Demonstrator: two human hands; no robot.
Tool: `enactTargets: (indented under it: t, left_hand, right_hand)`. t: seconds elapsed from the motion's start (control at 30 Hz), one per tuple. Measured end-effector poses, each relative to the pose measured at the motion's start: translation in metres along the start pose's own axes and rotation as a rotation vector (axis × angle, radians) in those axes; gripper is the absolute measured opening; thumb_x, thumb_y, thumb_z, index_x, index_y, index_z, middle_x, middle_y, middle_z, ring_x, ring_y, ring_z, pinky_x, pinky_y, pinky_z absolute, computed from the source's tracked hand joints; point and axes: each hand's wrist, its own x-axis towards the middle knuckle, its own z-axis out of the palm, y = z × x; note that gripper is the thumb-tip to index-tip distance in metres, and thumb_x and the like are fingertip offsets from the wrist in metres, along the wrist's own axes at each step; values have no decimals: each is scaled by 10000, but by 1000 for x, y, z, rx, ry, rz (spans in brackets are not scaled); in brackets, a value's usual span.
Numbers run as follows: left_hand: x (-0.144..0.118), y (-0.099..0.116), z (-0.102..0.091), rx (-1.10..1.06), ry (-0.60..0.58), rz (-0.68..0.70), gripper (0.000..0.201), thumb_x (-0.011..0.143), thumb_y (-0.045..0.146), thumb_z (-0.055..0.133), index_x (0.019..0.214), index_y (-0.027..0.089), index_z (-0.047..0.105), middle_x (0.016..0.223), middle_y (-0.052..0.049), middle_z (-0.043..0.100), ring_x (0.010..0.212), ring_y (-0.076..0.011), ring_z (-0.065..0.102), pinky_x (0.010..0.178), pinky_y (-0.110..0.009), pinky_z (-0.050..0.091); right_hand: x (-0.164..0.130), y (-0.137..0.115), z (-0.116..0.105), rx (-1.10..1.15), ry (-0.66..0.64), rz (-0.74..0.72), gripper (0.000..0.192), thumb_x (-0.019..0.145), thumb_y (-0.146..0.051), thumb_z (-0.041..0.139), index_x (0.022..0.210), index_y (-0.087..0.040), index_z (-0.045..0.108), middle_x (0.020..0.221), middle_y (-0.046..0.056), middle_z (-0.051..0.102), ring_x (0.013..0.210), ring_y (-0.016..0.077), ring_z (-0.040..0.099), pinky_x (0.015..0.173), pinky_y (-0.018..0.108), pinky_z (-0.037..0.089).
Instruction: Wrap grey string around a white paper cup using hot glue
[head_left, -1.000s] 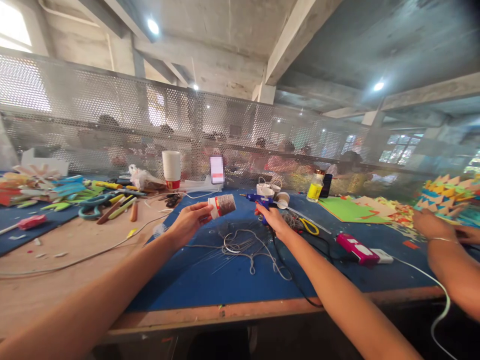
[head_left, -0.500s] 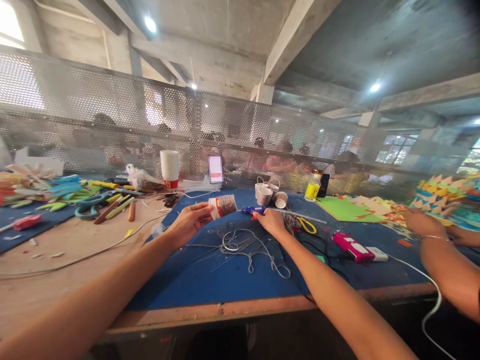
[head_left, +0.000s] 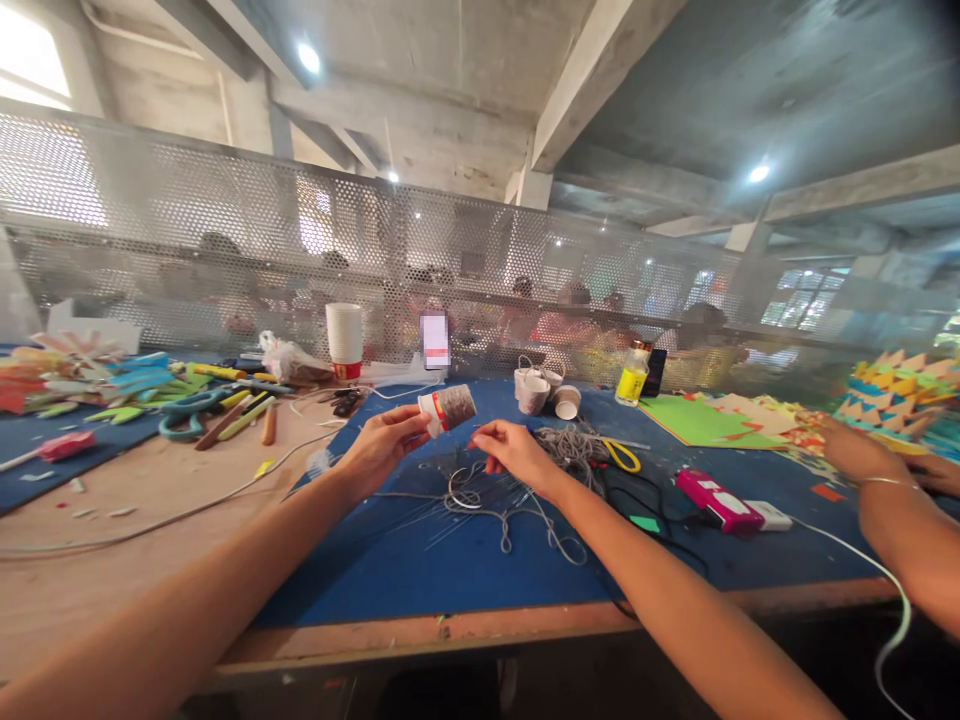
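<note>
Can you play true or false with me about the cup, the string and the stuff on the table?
1. The left hand holds a small paper cup wrapped in grey string. True.
2. The right hand holds a blue glue gun. False: no glue gun shows in it; it hovers over the loose grey string on the blue table mat.
3. The tall stack of white paper cups lies tipped over. False: it stands upright.
4. A pink box-shaped gadget lies on the mat, right of the right hand. True.
</note>
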Motion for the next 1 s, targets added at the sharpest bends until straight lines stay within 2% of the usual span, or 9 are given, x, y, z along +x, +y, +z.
enactTargets:
  t: [0.13, 0.2, 0.27, 0.37, 0.43, 0.5, 0.6, 0.73, 1.0]
  left_hand:
    - [1, -1, -1, 28, -24, 27, 287, 676, 257, 927, 912, 132, 824, 955, -93, 794, 839, -156, 701, 804, -249, 554]
    - [2, -3, -1, 48, -19, 27, 312, 668, 267, 931, 931, 135, 826, 969, -99, 797, 831, -162, 701, 811, -264, 551]
    - [2, -4, -1, 58, 4, 30, 317, 645, 276, 943, 907, 141, 827, 944, -97, 799, 798, -161, 696, 794, -274, 546]
    - [-1, -4, 1, 69, 3, 49, 285, 636, 297, 946, 850, 154, 824, 913, -92, 798, 782, -165, 691, 793, -292, 535]
    - [-4, -1, 4, 113, -29, 58, 284, 656, 320, 935, 861, 155, 828, 933, -99, 798, 804, -173, 688, 812, -303, 528]
    - [-6, 1, 7, 176, -32, 66, 309, 657, 344, 931, 882, 156, 834, 934, -101, 796, 817, -183, 682, 806, -302, 517]
    - [-8, 1, 9, 264, -32, 80, 327, 672, 382, 913, 908, 168, 842, 923, -100, 795, 816, -195, 674, 785, -302, 503]
    - [-7, -2, 7, 375, -67, 106, 273, 716, 390, 872, 900, 190, 846, 865, -77, 783, 742, -182, 637, 725, -291, 475]
    - [-12, 0, 12, 529, -150, 175, 176, 764, 360, 808, 851, 213, 853, 826, -61, 767, 712, -190, 585, 687, -300, 438]
  right_hand:
    - [-17, -20, 17, 335, -264, 96, 340, 903, -397, 707, 1164, -197, 619, 1235, 80, 714, 646, 106, 719, 591, 220, 560]
    - [-24, -29, 22, 449, -393, 136, 457, 886, -430, 739, 1259, -216, 585, 1269, 89, 697, 754, 147, 760, 666, 256, 598]
    - [-28, -34, 27, 500, -440, 157, 488, 865, -444, 767, 1255, -211, 589, 1218, 89, 716, 789, 152, 756, 689, 259, 602]
    - [-25, -36, 34, 397, -318, 133, 353, 876, -411, 756, 1118, -183, 636, 960, 41, 751, 635, 94, 674, 589, 193, 533]
    - [-21, -36, 34, 233, -177, 69, 226, 914, -375, 705, 1005, -174, 652, 778, -2, 714, 523, 69, 588, 520, 174, 461]
    - [-16, -36, 30, 37, -47, -35, 177, 950, -355, 651, 931, -180, 662, 688, -23, 675, 487, 75, 548, 514, 189, 434]
    - [-12, -36, 20, -259, 148, -218, 206, 981, -375, 614, 905, -206, 703, 715, -13, 683, 583, 114, 599, 599, 222, 453]
    - [-10, -35, 10, -502, 351, -426, 208, 1009, -366, 596, 933, -232, 734, 903, 20, 728, 806, 156, 665, 758, 249, 467]
    - [-8, -33, 12, -541, 390, -535, 160, 1004, -348, 627, 937, -244, 729, 902, 17, 675, 804, 145, 633, 760, 248, 470]
